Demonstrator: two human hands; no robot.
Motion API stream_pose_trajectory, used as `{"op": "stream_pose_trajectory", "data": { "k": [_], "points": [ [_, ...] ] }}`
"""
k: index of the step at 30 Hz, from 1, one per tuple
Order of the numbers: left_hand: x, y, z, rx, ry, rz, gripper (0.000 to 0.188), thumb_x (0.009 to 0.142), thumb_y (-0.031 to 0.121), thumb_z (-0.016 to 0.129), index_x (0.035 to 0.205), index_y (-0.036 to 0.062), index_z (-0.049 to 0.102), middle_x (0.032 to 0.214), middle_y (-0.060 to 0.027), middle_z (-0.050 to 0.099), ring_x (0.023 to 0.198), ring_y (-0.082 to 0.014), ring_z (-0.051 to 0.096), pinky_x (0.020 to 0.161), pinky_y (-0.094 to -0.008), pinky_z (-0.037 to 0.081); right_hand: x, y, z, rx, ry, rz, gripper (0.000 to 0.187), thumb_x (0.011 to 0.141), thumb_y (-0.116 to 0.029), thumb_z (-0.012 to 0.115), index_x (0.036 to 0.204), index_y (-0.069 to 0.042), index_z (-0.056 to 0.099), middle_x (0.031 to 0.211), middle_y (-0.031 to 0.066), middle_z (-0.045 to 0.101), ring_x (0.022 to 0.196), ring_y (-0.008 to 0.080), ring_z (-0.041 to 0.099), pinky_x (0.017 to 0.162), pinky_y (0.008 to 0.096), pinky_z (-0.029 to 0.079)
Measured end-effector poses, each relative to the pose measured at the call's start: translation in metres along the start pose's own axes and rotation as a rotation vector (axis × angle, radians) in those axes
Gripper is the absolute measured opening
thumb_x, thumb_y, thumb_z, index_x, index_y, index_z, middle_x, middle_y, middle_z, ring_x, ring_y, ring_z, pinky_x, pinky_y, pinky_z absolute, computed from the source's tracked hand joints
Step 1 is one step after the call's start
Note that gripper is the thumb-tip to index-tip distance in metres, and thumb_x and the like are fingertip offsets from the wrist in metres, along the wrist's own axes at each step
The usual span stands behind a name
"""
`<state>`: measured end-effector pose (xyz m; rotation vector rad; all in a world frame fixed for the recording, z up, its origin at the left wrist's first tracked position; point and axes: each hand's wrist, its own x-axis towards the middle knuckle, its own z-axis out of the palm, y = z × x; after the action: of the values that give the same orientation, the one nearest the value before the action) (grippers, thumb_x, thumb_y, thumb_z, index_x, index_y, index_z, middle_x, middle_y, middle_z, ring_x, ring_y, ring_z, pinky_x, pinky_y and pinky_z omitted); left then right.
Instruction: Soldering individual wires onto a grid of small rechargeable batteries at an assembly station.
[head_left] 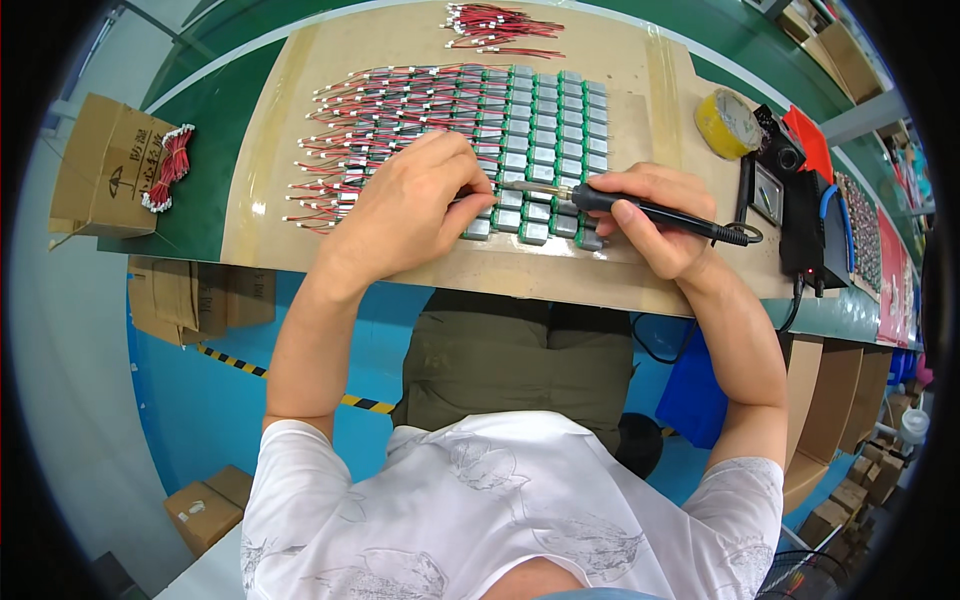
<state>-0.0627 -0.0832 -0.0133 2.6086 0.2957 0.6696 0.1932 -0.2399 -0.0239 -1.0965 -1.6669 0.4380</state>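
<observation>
My right hand (665, 220) is wrapped round the black handle of a soldering iron (592, 199), its metal tip pointing left. Close to that tip, my left hand (415, 205) is closed in a pinch; what lies between its thumb and finger is hidden. Both hands are over rows of small grey blocks with green circuit boards (542, 136), laid out on a brown board (270, 190). Red and black wires (395, 100) with white plugs run along the left rows. A loose pile of similar wires (500, 25) lies at the far edge.
To the right are a yellow tape roll (728, 124), a small metal-framed tray (768, 193), a black box-shaped device (805, 235) with a cable, and an orange-red piece (808, 140). At left stands a cardboard box (100, 165) beside a tied wire bundle (170, 168).
</observation>
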Motion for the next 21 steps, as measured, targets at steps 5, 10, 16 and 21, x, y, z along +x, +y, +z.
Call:
{"op": "stream_pose_trajectory", "data": {
  "k": [5, 10, 16, 21],
  "points": [
    [-0.003, -0.004, 0.003, -0.079, 0.125, -0.034, 0.012, 0.085, 0.000, 0.079, 0.088, 0.0006, 0.067, 0.087, -0.0093, 0.064, 0.083, -0.0259, 0.061, 0.069, -0.0366, 0.049, 0.000, -0.001, 0.000, 0.018, 0.022, 0.003, 0.024, 0.087, 0.002, 0.065, 0.108, 0.007, 0.076, 0.078, 0.0144, 0.074, 0.063, 0.0164, 0.071, 0.059, 0.0266, 0.056],
    [-0.007, -0.006, 0.009, -0.150, 0.261, 0.017, 0.017, 0.081, -0.002, 0.082, 0.094, 0.0011, 0.072, 0.087, -0.0095, 0.070, 0.081, -0.0263, 0.063, 0.075, -0.0350, 0.052, 0.000, 0.000, -0.001, 0.013, 0.009, -0.001, 0.024, 0.087, 0.002, 0.065, 0.108, 0.006, 0.076, 0.077, 0.0144, 0.074, 0.063, 0.0163, 0.071, 0.059, 0.0267, 0.056],
    [-0.007, -0.010, 0.012, -0.083, 0.280, 0.136, 0.015, 0.077, -0.003, 0.080, 0.087, 0.0027, 0.070, 0.082, -0.0086, 0.069, 0.082, -0.0268, 0.065, 0.079, -0.0388, 0.050, 0.000, -0.001, -0.002, 0.006, -0.016, 0.003, 0.025, 0.088, 0.000, 0.063, 0.108, 0.008, 0.075, 0.080, 0.0159, 0.074, 0.063, 0.0173, 0.072, 0.060, 0.0269, 0.056],
    [-0.007, -0.009, 0.012, -0.097, 0.222, 0.108, 0.014, 0.076, -0.003, 0.078, 0.081, 0.0037, 0.067, 0.080, -0.0076, 0.065, 0.080, -0.0266, 0.062, 0.079, -0.0391, 0.047, 0.001, 0.001, -0.002, 0.002, -0.020, -0.018, 0.024, 0.085, 0.003, 0.066, 0.106, 0.007, 0.076, 0.076, 0.0140, 0.074, 0.063, 0.0169, 0.071, 0.058, 0.0270, 0.056]
  ]
}}
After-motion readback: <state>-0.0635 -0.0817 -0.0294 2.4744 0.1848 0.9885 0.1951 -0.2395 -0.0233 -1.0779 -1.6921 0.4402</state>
